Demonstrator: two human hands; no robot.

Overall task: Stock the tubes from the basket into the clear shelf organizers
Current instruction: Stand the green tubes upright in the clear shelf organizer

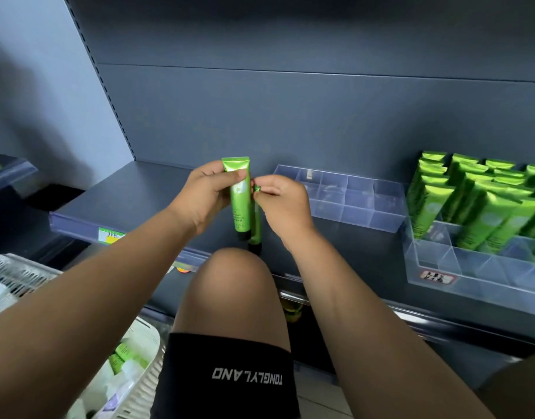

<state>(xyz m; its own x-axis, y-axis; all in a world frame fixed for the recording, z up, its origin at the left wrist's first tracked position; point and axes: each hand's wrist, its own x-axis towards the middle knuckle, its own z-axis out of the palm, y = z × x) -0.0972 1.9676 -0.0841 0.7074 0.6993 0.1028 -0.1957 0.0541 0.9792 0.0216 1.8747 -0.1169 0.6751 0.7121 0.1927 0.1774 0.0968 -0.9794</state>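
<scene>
My left hand [204, 192] grips a green tube [240, 201] upright, cap down, above the dark shelf [133, 195]. Beside it, my right hand [282, 204] pinches the top of a second green tube [255, 228], seen edge-on and partly hidden behind the first. An empty clear organizer [351, 201] with several compartments sits just right of my hands. Farther right, another clear organizer [441, 267] holds several green tubes [472, 207] standing upright. The white basket [145, 382] at the lower left holds more tubes.
My bare knee [236, 285] and black shorts rise in the middle foreground, below the shelf edge. A price label strip [111, 235] runs along the shelf front. A second white basket [18, 276] sits at the far left. The shelf's back panel is plain dark grey.
</scene>
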